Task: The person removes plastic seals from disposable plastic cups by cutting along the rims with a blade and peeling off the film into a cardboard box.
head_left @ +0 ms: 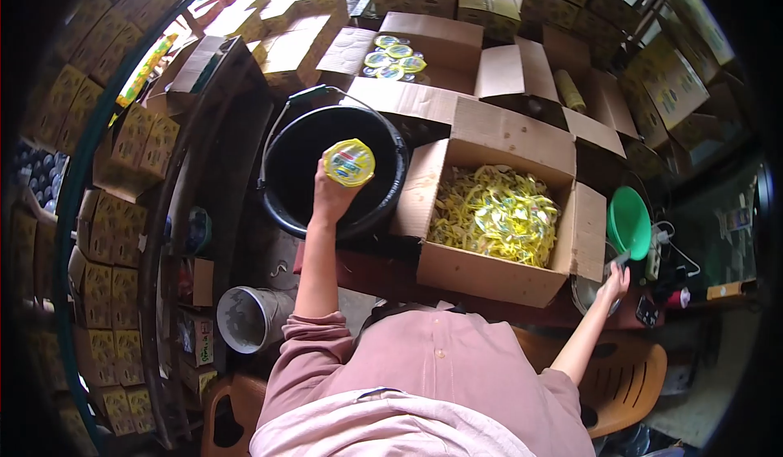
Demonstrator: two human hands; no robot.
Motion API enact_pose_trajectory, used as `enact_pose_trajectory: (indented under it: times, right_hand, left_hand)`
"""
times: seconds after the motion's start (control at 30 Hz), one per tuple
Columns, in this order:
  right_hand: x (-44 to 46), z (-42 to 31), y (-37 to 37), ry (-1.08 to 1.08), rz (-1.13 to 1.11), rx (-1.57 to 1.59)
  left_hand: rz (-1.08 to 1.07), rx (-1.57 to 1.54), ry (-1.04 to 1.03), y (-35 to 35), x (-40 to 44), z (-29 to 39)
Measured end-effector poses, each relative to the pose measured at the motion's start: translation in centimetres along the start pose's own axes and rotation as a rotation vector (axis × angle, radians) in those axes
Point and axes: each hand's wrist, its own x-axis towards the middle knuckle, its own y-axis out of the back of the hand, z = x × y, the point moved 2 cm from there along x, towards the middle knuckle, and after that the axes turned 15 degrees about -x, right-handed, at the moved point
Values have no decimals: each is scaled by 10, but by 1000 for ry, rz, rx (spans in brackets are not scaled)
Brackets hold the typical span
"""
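My left hand [333,194] is closed around a sealed cup [349,163] with a yellow printed lid, held over the black bucket [279,204]. The lid faces up toward me. Far to the right, my right hand [617,284] grips a thin grey tool that looks like a blade [621,259]; its exact kind is too small to tell. That hand is just below the green bowl [628,222]. Between my hands stands an open carton [497,271] with a heap of yellow printed film strips [499,216] inside.
Behind is another open carton [453,53] with several yellow-lidded cups [394,59]. A third open carton [603,102] stands to its right. A white bucket [243,320] is at lower left. Stacked boxes [114,294] line the left side. An orange chair [628,383] sits behind me.
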Motion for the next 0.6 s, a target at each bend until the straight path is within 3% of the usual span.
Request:
enact_pose_trajectory:
  times: [0.13, 0.17, 0.27, 0.4, 0.5, 0.6]
  right_hand:
    - [-123, -101, -118, 40, -529, 111]
    - [-161, -120, -148, 90, -674, 208]
    - [-261, -168, -212, 367, -1016, 89]
    - [-360, -211, -252, 736, -1267, -58]
    - [-396, -227, -262, 1058, -1329, -30]
    - [-409, -219, -269, 1189, -1377, -71]
  left_hand:
    - [-36, 81, -30, 0, 1, 10]
    - [-41, 85, -24, 0, 1, 12]
    - [-41, 167, -74, 1, 2, 18]
    - [-30, 143, -52, 1, 3, 18]
    - [-23, 104, -7, 1, 4, 22]
    - [-37, 84, 33, 2, 4, 20]
